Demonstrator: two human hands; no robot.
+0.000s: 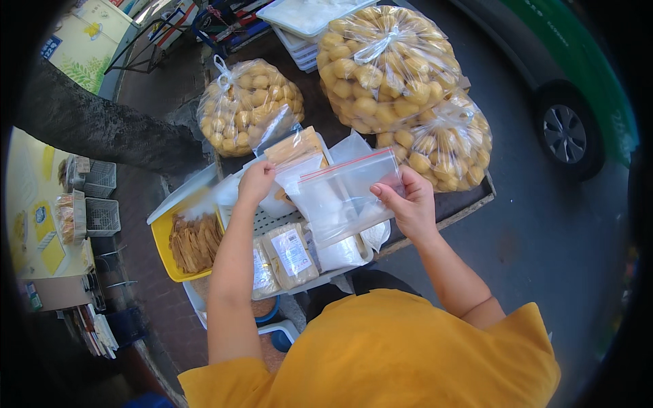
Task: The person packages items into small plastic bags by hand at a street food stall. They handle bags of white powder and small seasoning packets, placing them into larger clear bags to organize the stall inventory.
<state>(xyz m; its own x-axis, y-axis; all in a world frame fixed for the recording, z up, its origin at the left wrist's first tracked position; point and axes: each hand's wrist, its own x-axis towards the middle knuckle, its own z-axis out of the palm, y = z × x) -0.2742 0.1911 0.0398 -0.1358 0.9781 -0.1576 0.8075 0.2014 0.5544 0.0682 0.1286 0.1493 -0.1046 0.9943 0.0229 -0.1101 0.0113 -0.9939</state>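
My right hand pinches the right edge of a clear zip-lock plastic bag with a red seal line; the bag looks flat. My left hand has its fingers closed at the top of another clear plastic bag, left of the first. Whether the two bags touch cannot be told. Below the bags, a perforated white tray bears wrapped packs of dried noodles with printed labels and bags of white powder. A yellow tub of brown dried strips stands left of my left forearm.
Large clear bags of round fried puffs stand at the back, with a smaller one at the left and another at the right. White stacked trays lie behind. A tree trunk leans in at left; a green vehicle is at right.
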